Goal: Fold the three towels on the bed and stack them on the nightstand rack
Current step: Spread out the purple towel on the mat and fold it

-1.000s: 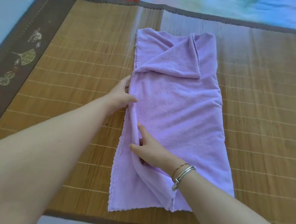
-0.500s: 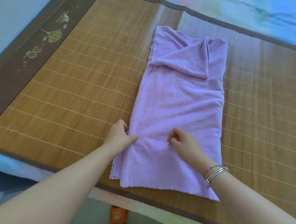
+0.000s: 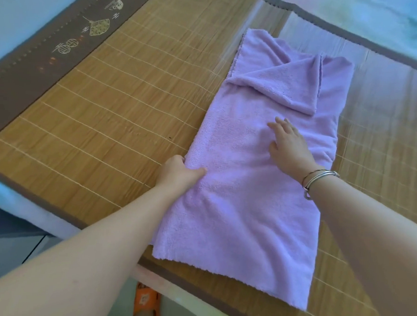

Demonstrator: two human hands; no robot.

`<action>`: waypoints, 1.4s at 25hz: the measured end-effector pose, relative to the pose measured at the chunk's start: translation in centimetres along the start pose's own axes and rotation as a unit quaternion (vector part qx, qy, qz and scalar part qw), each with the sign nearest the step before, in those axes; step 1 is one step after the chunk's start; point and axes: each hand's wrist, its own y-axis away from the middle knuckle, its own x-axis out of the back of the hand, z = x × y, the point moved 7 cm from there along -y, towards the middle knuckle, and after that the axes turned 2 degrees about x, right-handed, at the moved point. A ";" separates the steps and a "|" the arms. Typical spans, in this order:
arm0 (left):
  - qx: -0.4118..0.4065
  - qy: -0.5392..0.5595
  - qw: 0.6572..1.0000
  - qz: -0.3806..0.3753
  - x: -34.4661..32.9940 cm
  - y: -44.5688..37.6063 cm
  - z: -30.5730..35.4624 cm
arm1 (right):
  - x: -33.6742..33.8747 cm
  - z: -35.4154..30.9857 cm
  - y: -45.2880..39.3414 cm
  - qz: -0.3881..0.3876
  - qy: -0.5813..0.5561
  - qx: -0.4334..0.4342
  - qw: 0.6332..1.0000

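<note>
A lilac towel (image 3: 235, 219) lies folded lengthwise on the bamboo mat (image 3: 103, 118) that covers the bed. Its far end has a corner flap turned back over itself. My left hand (image 3: 177, 173) grips the towel's left folded edge, thumb on top and fingers curled under the fabric. My right hand (image 3: 288, 142) lies flat on the middle of the towel with fingers spread and straight, pressing the cloth; bangles circle that wrist. No other towel and no nightstand rack are in view.
The mat's brown border (image 3: 38, 59) with embroidered fan motifs runs along the left. The bed's near edge (image 3: 191, 280) passes under the towel's near end. An orange slipper (image 3: 145, 302) lies on the floor below. Pale blue bedding (image 3: 379, 19) shows at top right.
My right hand has opened from a pinch and slid farther up the towel, flattening it. My left hand keeps hold of the left edge. The view has shifted toward the bed's near edge.
</note>
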 end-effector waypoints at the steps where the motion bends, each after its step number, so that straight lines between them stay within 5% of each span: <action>1: -0.003 0.003 1.000 -0.007 -0.4 -0.3 0.5 | -0.1 0.3 -1.2 -0.011 -0.009 0.009 1.000; 4: -0.024 0.004 0.999 -0.029 -1.3 -0.9 1.6 | -0.1 2.4 -4.2 -0.036 -0.052 0.010 0.998; 12: -0.042 0.079 0.995 -0.043 -2.6 -0.6 1.5 | 0.0 5.8 -4.5 -0.074 0.106 -0.020 0.991; 21: -0.149 -0.108 0.974 -0.130 -12.1 2.6 11.0 | 0.7 21.4 12.4 -0.076 0.025 -0.249 0.965; 27: -0.249 -0.322 0.895 -0.181 -23.5 8.2 15.0 | 0.1 26.9 30.3 -0.074 -0.002 -0.427 0.901; 30: -0.287 -0.425 0.836 -0.195 -25.2 10.7 13.6 | -0.7 24.3 34.3 -0.115 0.040 -0.422 0.898; 35: -0.293 -0.496 0.803 -0.152 -20.9 8.1 13.5 | -0.1 20.0 33.1 -0.178 0.039 -0.396 0.900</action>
